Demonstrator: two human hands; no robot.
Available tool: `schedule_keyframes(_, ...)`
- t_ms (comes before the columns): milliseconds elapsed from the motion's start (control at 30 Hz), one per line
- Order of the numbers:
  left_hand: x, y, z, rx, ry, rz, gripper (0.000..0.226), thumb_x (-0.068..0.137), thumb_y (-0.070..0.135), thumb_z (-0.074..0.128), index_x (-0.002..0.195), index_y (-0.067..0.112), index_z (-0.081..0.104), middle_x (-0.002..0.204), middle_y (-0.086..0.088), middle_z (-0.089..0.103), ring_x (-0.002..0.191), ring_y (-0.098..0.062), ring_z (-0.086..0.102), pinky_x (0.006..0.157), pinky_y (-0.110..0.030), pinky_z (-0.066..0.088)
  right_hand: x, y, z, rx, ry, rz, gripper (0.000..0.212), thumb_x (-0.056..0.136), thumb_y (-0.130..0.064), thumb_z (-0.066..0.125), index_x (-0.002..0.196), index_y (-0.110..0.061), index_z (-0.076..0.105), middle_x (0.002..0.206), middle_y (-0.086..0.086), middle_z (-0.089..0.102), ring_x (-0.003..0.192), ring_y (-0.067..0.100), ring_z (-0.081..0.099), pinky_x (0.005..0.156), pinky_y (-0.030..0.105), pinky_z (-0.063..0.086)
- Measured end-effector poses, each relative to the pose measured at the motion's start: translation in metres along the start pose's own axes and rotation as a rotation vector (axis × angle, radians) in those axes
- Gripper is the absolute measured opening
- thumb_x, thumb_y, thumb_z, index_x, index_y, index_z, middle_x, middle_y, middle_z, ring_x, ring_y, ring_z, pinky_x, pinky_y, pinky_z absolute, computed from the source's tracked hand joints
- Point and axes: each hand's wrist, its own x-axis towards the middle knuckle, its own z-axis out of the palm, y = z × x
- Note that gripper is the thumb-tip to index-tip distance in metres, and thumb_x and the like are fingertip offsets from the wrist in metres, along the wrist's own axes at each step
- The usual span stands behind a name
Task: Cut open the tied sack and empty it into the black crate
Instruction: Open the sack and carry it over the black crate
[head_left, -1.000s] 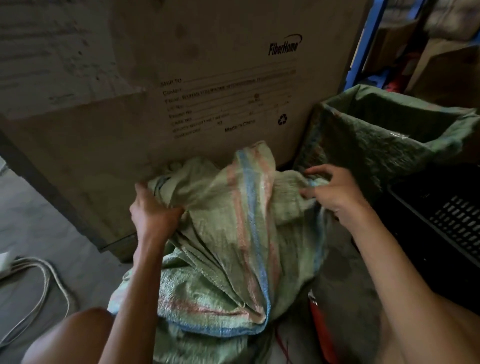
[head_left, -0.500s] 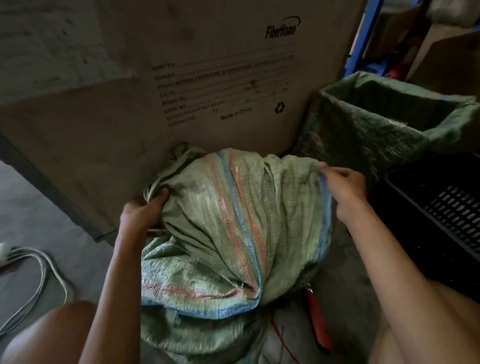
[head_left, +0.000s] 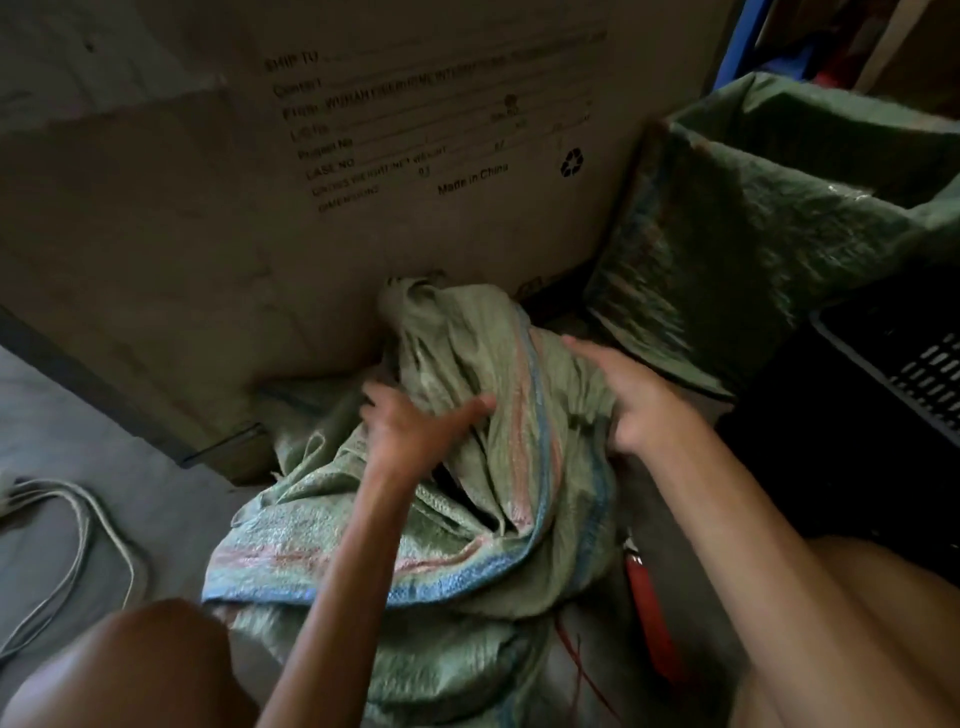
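both hands on the green woven sack (head_left: 467, 467) (slumped on the floor against a cardboard box (head_left: 260, 234)): left hand (head_left: 415, 431) grips a fold, right hand (head_left: 639, 410) presses flat; black crate (head_left: 893, 364) at right.

green sack (head_left: 467, 467) striped blue and pink, black crate (head_left: 893, 384)

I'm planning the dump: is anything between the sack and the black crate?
Little: the sack lies left of the black crate; the open green bag stands behind that gap, not across it.
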Motion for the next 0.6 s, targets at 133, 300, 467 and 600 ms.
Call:
schedule_keyframes(133, 0.022, -0.013, 0.026, -0.063, -0.015, 0.079, 0.067, 0.078, 0.032, 0.085, 0.136, 0.015, 0.055, 0.132, -0.003, 0.066, 0.122, -0.023, 0.063, 0.103, -0.035, 0.049, 0.024, 0.004, 0.006, -0.051, 0.053, 0.084, 0.034, 0.089, -0.020, 0.070, 0.117, -0.002, 0.071, 0.112, 0.021, 0.073, 0.090, 0.032, 0.071, 0.072, 0.039, 0.058)
schedule_keyframes(300, 0.014, 0.041, 0.020, -0.330, 0.015, 0.213, 0.050, 0.092, 0.019, 0.069, 0.140, 0.024, 0.055, 0.130, 0.005, 0.069, 0.121, -0.014, 0.065, 0.109, -0.043, 0.050, 0.005, -0.023, 0.018, 0.123, 0.240, -0.227, 0.044, 0.089, -0.007, 0.066, 0.130, -0.021, 0.062, 0.118, 0.008, 0.072, 0.099, 0.025, 0.071, 0.071, 0.034, 0.061)
schedule_keyframes(467, -0.042, 0.133, -0.017, -0.232, 0.014, 0.444, 0.051, 0.098, 0.018, 0.064, 0.147, 0.022, 0.049, 0.138, 0.009, 0.064, 0.126, -0.001, 0.060, 0.109, -0.024, 0.048, -0.088, -0.059, 0.033, -0.128, 0.378, -0.865, 0.069, 0.096, -0.008, 0.059, 0.149, -0.039, 0.027, 0.156, 0.001, 0.041, 0.138, 0.010, 0.047, 0.117, 0.042, 0.039)
schedule_keyframes(600, -0.083, 0.189, -0.065, -0.131, -0.021, 0.442, 0.047, 0.098, 0.006, 0.059, 0.145, 0.011, 0.051, 0.138, -0.001, 0.065, 0.129, -0.010, 0.060, 0.112, -0.037, 0.047, -0.157, -0.082, 0.044, 0.000, 0.279, -0.744, 0.072, 0.090, -0.013, 0.059, 0.146, -0.051, 0.032, 0.161, -0.004, 0.034, 0.150, 0.018, 0.030, 0.120, 0.056, 0.027)
